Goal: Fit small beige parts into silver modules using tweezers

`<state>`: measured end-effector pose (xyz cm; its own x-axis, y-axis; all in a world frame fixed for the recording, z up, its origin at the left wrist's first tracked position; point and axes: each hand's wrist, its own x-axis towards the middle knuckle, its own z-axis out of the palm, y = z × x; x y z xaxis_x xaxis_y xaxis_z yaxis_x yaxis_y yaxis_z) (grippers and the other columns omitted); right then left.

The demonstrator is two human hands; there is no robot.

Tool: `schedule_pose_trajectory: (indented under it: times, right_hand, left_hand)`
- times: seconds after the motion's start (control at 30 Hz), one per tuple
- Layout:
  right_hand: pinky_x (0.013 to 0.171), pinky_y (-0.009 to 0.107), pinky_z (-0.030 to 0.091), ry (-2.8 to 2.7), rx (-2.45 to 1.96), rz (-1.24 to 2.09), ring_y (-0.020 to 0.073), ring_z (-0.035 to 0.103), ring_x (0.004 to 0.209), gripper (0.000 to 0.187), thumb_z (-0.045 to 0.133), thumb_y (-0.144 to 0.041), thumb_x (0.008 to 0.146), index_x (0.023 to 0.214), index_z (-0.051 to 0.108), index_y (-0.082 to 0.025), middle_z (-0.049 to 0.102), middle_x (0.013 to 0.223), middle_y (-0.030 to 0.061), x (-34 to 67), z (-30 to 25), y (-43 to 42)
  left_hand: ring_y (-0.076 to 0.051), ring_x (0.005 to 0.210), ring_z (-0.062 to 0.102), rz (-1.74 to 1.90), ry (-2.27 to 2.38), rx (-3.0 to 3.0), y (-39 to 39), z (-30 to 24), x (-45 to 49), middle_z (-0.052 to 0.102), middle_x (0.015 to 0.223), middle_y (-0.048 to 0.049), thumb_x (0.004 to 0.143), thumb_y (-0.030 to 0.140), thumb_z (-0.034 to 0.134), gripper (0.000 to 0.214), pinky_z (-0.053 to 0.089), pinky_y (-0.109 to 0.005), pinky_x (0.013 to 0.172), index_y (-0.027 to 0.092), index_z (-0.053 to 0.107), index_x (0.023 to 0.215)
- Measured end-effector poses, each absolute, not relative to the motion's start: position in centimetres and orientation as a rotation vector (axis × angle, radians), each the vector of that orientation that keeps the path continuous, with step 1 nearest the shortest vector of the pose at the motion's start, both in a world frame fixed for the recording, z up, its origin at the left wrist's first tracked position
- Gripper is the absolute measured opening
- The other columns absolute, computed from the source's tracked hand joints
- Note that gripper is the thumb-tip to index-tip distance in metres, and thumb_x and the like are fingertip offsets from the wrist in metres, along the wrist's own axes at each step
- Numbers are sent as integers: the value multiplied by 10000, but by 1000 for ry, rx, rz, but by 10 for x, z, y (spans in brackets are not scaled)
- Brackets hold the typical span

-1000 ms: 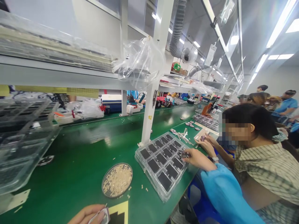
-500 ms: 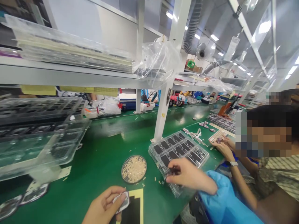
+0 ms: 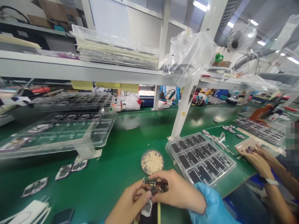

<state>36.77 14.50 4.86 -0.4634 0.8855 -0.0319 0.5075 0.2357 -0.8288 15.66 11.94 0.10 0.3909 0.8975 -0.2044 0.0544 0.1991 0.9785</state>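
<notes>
Near the front middle of the green bench, my two hands are close together. My left hand (image 3: 132, 199) pinches a small white-edged flat part (image 3: 147, 209) between thumb and fingers. In my right hand (image 3: 178, 189) is a small black screen module (image 3: 153, 182) with fine silver marks along it, held against the left-hand part. My fingers hide where the two pieces meet. Below them lies a dark sheet with a yellow border (image 3: 159, 213). Just beyond my hands stands a round dish (image 3: 141, 161) of small beige pieces. To the right, a clear tray (image 3: 169, 152) carries several black screens.
Stacked clear trays (image 3: 102, 141) stand at left, with several loose purple-edged parts (image 3: 63, 171) in front. A white corded device (image 3: 32, 211) lies front left. A white post (image 3: 183, 115) rises behind the right tray. At far right, a co-worker's hands (image 3: 254, 155) handle a small part.
My right hand has moved left from the tray, carrying the dark piece to my left hand, and the two hands now meet. The view has turned left.
</notes>
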Motion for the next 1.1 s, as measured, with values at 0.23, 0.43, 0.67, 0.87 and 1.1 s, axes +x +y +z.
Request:
schedule_pose_trajectory:
  times: [0.23,0.43,0.67,0.87,1.1]
  right_hand:
    - [750,248,481,-1592,-1138,1316,189,623,830,396,847,-202,756,1127,709,-228,645,878,-23,351,15,147]
    - [600,244,392,-1589,-1174,1175,164,546,678,178,746,-335,858,846,701,-164,646,772,-3,347,-3,143]
    - [626,255,461,-1598,-1166,1122,206,633,719,237,732,-399,897,843,700,-171,697,779,24,347,-7,146]
    - [679,288,524,-1336,-1084,1386,229,664,731,413,831,-570,813,868,737,-171,703,734,35,355,2,146]
    - [608,243,483,-1427,-1038,1515,183,655,606,395,835,-521,829,771,744,-141,716,670,49,348,1,137]
  left_hand:
    - [-113,497,504,877,1055,1132,124,1,155,506,579,31,815,699,678,558,447,-190,430,145,614,793]
    - [-90,429,499,891,1064,959,127,6,157,547,535,9,733,693,760,583,373,-166,398,125,632,702]
    - [-85,428,519,851,1046,863,126,18,158,584,550,-18,710,696,769,609,244,-165,389,93,715,761]
    - [-193,620,685,912,1029,906,128,16,151,739,757,-130,819,536,687,546,336,-191,469,65,722,1094]
    - [-214,775,672,966,1038,1020,126,22,147,774,975,-132,768,378,688,486,404,-225,563,112,725,1173]
